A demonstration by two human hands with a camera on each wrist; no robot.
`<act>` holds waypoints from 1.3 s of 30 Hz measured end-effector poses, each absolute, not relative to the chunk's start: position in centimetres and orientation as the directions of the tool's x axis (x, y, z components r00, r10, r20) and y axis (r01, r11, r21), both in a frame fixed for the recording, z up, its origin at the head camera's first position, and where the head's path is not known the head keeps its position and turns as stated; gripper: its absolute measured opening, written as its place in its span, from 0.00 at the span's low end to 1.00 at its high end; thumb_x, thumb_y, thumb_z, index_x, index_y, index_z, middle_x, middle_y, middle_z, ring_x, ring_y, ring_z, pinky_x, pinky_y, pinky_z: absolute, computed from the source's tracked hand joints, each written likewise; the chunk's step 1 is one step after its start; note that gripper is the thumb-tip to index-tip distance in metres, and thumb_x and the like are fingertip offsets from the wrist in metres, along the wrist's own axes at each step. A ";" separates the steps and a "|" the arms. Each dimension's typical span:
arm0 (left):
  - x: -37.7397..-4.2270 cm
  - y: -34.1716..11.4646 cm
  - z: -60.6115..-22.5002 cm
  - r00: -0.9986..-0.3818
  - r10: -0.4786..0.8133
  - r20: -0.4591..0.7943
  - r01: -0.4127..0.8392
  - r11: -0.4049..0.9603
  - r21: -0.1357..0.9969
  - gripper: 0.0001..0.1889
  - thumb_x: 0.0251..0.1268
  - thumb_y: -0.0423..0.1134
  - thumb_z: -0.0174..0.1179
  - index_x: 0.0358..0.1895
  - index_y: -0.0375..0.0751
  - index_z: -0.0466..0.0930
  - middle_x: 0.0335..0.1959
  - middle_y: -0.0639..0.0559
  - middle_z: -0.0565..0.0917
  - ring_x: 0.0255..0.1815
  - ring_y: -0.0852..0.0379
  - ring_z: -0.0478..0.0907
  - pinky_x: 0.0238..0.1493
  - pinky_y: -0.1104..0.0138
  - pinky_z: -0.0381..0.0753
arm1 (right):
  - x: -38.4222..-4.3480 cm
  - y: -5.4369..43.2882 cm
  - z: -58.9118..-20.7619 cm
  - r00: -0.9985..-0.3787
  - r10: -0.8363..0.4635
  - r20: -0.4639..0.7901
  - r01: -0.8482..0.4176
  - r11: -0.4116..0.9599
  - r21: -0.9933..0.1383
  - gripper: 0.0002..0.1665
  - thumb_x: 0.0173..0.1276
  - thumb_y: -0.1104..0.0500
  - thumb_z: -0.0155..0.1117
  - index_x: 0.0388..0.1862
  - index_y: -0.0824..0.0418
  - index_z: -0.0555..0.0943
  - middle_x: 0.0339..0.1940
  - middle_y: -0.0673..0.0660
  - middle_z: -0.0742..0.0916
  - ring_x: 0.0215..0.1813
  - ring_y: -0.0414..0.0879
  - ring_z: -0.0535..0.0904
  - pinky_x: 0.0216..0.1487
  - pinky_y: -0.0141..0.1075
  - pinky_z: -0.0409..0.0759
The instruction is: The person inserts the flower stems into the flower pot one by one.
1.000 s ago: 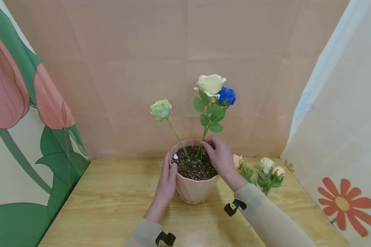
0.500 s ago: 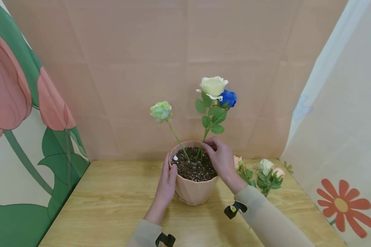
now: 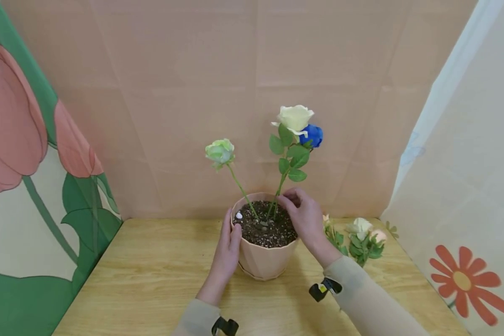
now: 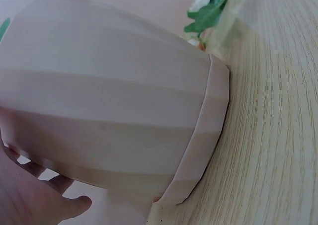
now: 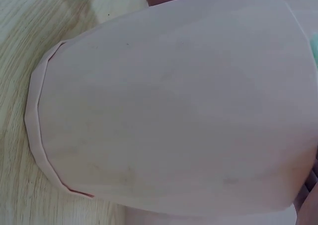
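A pink faceted flower pot (image 3: 263,260) filled with dark soil (image 3: 273,235) stands on the wooden table. My left hand (image 3: 227,242) lies along the pot's left side with its fingers straight; in the left wrist view its thumb (image 4: 77,207) sticks out from the wall. Thumb and fingertips of my right hand (image 3: 304,212) pinch the lower stem of a cream-white rose (image 3: 295,117), just above the soil. Close behind that bloom is a blue rose (image 3: 312,135). A pale green rose (image 3: 220,151) leans left in the soil. Its pot wall fills most of the right wrist view.
Several pale flowers (image 3: 361,227) with green leaves lie on the table (image 3: 159,261) right of the pot, partly behind my right forearm. A small white object (image 3: 239,215) sits on the soil at the left rim. A beige backdrop (image 3: 185,116) rises behind the table.
My right hand has shifted slightly right, and the white rose tilts further right with it. The left hand stays at the pot, and the green rose keeps its place.
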State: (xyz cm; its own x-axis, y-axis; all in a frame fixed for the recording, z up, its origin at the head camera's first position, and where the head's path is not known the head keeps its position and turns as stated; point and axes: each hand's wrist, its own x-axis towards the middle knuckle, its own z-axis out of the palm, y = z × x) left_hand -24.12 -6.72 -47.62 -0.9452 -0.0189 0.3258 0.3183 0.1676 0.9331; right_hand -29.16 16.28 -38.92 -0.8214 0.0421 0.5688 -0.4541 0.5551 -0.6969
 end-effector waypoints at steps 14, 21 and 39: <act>-24.2 -6.4 -47.8 -0.949 0.001 0.316 0.311 0.175 0.934 0.33 0.95 0.52 0.41 0.93 0.63 0.43 0.92 0.50 0.48 0.89 0.37 0.51 0.86 0.38 0.51 | -26.5 21.7 -39.2 -0.831 0.061 0.553 -0.420 0.583 -0.695 0.12 0.81 0.52 0.73 0.52 0.60 0.88 0.40 0.56 0.93 0.40 0.54 0.90 0.33 0.28 0.83; -24.1 -6.6 -47.6 -0.951 -0.012 0.308 0.301 0.179 0.937 0.34 0.95 0.55 0.42 0.93 0.64 0.43 0.92 0.46 0.50 0.88 0.36 0.53 0.85 0.36 0.53 | -24.8 25.7 -39.5 -0.836 0.062 0.545 -0.360 0.686 -0.632 0.15 0.82 0.48 0.72 0.54 0.58 0.88 0.41 0.54 0.93 0.40 0.46 0.89 0.35 0.25 0.82; -24.4 -7.0 -47.3 -0.950 0.002 0.313 0.308 0.188 0.933 0.33 0.95 0.53 0.41 0.93 0.61 0.44 0.92 0.45 0.49 0.89 0.38 0.51 0.86 0.38 0.51 | -21.9 33.9 -43.5 -0.907 0.037 0.420 -0.221 0.808 -0.547 0.19 0.83 0.49 0.71 0.59 0.62 0.88 0.45 0.57 0.92 0.36 0.45 0.85 0.31 0.36 0.80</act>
